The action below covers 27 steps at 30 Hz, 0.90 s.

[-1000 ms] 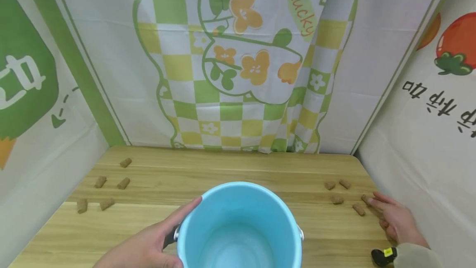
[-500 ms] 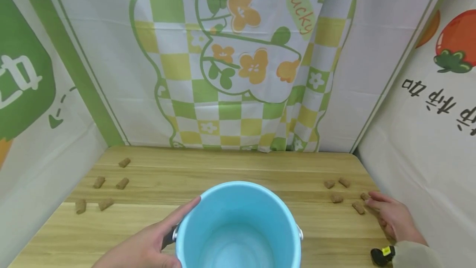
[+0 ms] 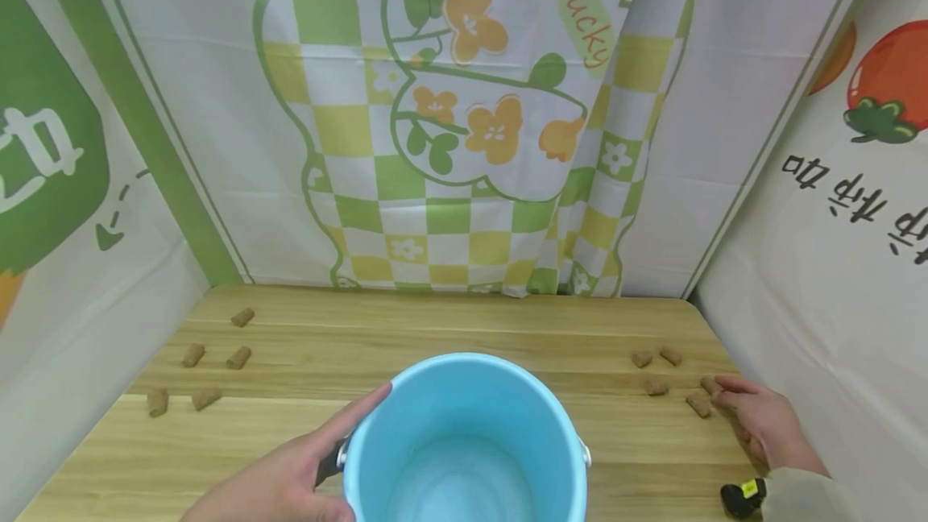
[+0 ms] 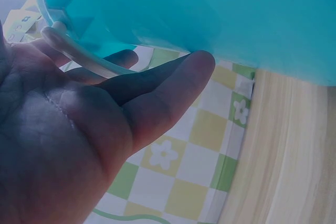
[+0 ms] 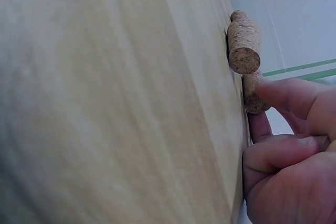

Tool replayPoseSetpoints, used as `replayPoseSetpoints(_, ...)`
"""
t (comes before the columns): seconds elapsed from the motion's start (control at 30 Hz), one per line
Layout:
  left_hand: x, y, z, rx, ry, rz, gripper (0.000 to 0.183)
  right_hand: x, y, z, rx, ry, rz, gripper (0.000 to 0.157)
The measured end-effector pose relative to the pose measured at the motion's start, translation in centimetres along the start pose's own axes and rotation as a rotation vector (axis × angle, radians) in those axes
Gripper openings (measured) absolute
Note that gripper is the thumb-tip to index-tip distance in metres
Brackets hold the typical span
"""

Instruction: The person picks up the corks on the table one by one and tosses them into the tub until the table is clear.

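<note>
A light blue bucket [image 3: 464,401] stands at the near middle of the table in the head view. My left hand [image 3: 290,478] rests against its left side, fingers extended and spread along the outer wall; in the left wrist view the bucket handle [image 4: 86,59] passes by the fingers. At the right edge of the table, my right hand [image 3: 768,421] pinches a cork [image 3: 709,384] between thumb and finger. That cork [image 5: 254,95] still lies at the tabletop in the right wrist view, partly covered by the fingers. Another cork [image 3: 699,404] lies just beside it.
Further corks [image 3: 656,386] lie loose at the right of the wooden table [image 3: 435,321]. Several more corks [image 3: 238,358] are scattered on the left side. Patterned cloth [image 3: 348,208] hangs along the back, and cloth walls close both sides. A black wrist device [image 3: 743,498] sits by the right sleeve.
My right hand has shifted slightly left, its fingers closing further over the cork at the right edge. The left hand and bucket stay practically in place.
</note>
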State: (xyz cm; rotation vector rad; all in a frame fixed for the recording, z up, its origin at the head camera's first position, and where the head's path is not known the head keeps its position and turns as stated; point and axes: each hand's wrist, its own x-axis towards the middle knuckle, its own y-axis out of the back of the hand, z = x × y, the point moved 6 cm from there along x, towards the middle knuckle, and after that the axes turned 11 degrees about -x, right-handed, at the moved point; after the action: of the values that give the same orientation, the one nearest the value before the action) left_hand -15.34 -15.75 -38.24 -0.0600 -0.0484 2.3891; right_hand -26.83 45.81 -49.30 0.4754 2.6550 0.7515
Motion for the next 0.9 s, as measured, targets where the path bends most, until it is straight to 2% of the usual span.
replayPoseSetpoints(0.13, -0.05, -0.09, 0.10, -0.014, -0.008, 0.005, 0.101, 0.06, -0.03, 0.06, -0.012, -0.003, 0.032, 0.047)
replayPoseSetpoints(0.4, -0.12, -0.06, 0.32, 0.023, -0.037, -0.001, 0.100, -0.28, 0.08, -0.22, -0.059, 0.003, 0.010, 0.055)
replayPoseSetpoints(0.6, -0.07, -0.37, 0.84, 0.019, -0.059, -0.013, 0.099, -0.13, 0.00, 0.05, 0.016, -0.020, 0.015, 0.055)
replayPoseSetpoints(0.7, -0.05, -0.35, 0.67, -0.005, -0.040, -0.013, 0.100, -0.04, -0.03, 0.23, 0.072, -0.028, 0.014, 0.049)
replayPoseSetpoints(0.83, -0.07, -0.17, 0.16, -0.019, -0.014, -0.006, 0.101, 0.16, -0.10, 0.51, 0.139, -0.033, -0.011, 0.024)
replayPoseSetpoints(0.9, -0.08, -0.10, -0.04, -0.021, -0.005, 0.000, 0.101, 0.27, -0.12, 0.65, 0.164, -0.036, -0.029, 0.021)
